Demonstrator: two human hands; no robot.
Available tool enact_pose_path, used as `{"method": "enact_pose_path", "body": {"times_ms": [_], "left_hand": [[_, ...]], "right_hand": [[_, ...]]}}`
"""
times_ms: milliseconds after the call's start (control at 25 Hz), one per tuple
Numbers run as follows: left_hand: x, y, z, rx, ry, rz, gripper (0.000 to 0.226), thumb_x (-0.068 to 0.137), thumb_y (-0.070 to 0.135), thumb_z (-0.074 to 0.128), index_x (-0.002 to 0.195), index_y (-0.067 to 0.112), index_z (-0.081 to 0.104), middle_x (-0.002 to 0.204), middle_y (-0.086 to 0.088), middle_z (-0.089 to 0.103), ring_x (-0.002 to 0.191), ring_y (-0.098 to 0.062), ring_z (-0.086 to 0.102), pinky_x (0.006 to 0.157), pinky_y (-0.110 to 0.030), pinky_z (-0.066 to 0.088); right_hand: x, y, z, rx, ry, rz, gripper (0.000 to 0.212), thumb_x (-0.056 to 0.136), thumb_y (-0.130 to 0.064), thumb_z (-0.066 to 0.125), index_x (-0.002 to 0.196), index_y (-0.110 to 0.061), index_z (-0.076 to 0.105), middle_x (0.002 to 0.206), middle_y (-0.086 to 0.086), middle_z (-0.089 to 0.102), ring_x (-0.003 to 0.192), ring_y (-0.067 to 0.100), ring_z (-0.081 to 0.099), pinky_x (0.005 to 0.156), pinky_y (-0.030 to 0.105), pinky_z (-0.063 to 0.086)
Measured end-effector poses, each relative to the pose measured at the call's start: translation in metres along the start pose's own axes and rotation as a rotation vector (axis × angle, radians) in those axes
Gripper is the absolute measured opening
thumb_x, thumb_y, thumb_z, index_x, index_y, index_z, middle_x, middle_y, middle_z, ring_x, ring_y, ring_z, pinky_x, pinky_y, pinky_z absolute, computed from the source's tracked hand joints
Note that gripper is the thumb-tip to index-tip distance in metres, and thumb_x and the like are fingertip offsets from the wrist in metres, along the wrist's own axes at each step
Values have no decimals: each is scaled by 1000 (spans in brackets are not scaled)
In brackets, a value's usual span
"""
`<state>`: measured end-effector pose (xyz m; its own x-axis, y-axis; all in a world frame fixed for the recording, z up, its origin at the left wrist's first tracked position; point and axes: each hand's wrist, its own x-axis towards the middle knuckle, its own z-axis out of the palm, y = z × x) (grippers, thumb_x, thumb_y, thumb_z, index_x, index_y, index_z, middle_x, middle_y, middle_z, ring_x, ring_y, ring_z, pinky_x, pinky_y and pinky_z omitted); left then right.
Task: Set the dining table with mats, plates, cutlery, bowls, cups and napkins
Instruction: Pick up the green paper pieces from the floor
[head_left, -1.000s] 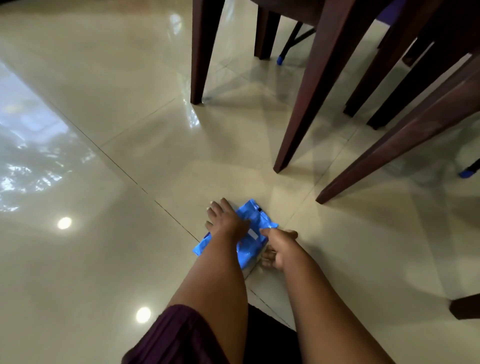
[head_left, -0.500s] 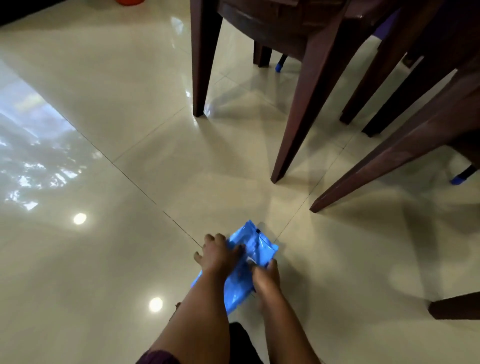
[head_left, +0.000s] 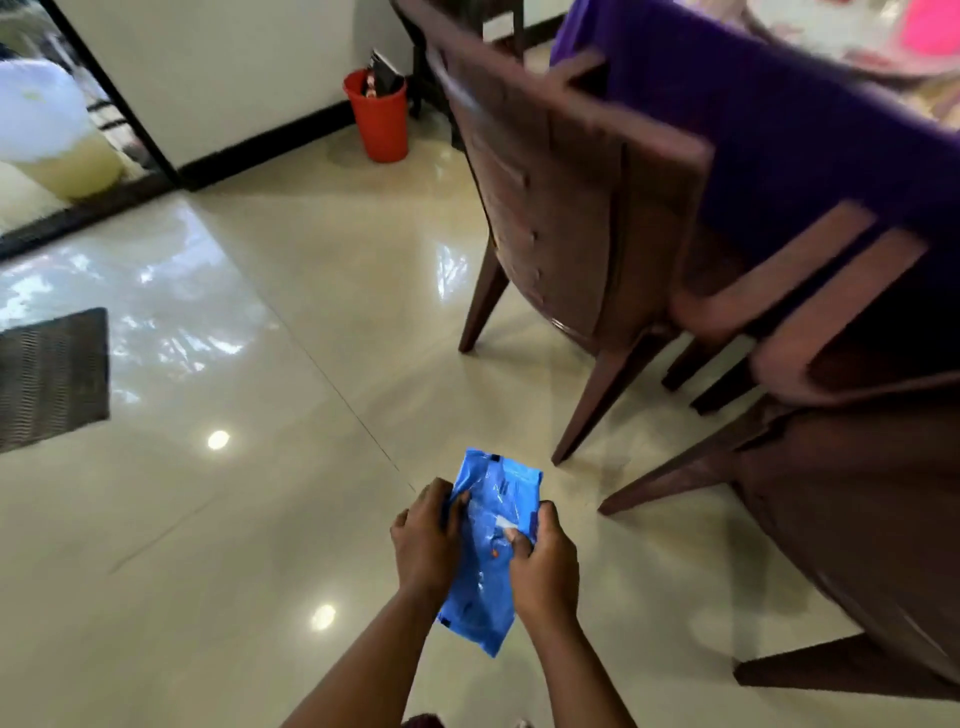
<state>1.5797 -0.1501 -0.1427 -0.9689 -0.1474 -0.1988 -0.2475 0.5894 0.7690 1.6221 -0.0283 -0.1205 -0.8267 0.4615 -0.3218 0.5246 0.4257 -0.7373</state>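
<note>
— So, where do we have the napkin pack?
— Low in the middle of the frame: the blue packet (head_left: 488, 551) sits between our hands, lifted above the glossy floor (head_left: 234, 519). Our left hand (head_left: 423, 540) grips its left edge, our right hand (head_left: 543, 561) pinches its right side
— And around us?
— Dark wooden chairs (head_left: 571, 208) to the right, a purple tablecloth (head_left: 779, 119) upper right, a red bin (head_left: 379, 119) by the wall at top

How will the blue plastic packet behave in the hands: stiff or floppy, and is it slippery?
The blue plastic packet is probably floppy: it creases and sags below where the left hand and right hand grip it. Its glossy film may be somewhat slippery, so gripping with both hands seems sensible. It looks light, since it is held by its sides.
</note>
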Motion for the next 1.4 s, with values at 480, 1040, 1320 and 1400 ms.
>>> {"method": "enact_pose_path", "body": {"times_ms": [480,1040,1320,1400], "left_hand": [[0,216,-254,144,50,-168,19,98,36,48,83,23,48,84,6,58,93,-23,59,97,-38,33],[255,157,-425,-136,157,-184,26,96,39,54,83,17,48,76,3,55,72,-22,53,63,-33,39],[391,176,-424,-324,147,-185,29,92,29,63,74,16,46,71,1,54,64,-17,47,60,-32,38],[448,188,-422,-294,113,-164,25,92,28,64,77,14,48,74,0,56,65,-16,48,59,-32,38]], "right_hand": [[-48,-290,-131,-69,-247,-251,26,88,-11,67,76,-21,46,69,-12,52,59,1,49,50,10,37],[71,-536,57,-164,-324,-459,21,84,-19,73,96,-17,56,86,-1,64,77,20,61,62,28,44],[183,-609,94,-219,-286,-462,20,86,-20,70,87,-20,50,77,-6,57,70,19,55,53,26,38],[236,-634,105,-232,-296,-453,25,85,-21,72,80,-24,47,73,-9,53,69,17,52,52,23,34]]}}
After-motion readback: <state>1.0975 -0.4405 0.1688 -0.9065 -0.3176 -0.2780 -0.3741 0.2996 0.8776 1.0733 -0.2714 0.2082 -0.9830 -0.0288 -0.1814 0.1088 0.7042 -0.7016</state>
